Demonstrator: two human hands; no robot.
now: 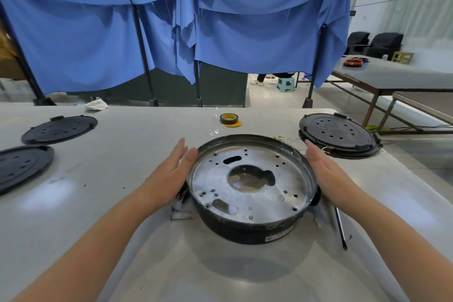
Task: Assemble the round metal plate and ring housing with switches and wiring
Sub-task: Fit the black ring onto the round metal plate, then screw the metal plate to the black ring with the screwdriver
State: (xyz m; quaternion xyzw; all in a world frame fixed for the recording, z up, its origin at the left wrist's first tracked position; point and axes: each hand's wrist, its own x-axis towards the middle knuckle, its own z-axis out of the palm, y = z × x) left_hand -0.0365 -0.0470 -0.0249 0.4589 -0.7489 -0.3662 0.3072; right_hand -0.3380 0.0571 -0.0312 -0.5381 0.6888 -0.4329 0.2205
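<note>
A black ring housing [247,231] stands on the white table, with a round metal plate [289,184] seated inside it; the plate has a large centre cutout and several small holes. My left hand [175,169] lies flat against the ring's left side with straight fingers. On the ring's right side my right hand [323,169] is also flat and straight-fingered. Thin wires [291,141] trail out behind the ring's far right edge. Two screws [181,214] lie on the table at the ring's near left.
A screwdriver [341,229] lies right of the ring. A tape roll [229,119] sits behind it. Black round covers rest at the right [339,133] and at the left [58,129], [23,167]. Blue cloth screens [171,32] stand behind the table.
</note>
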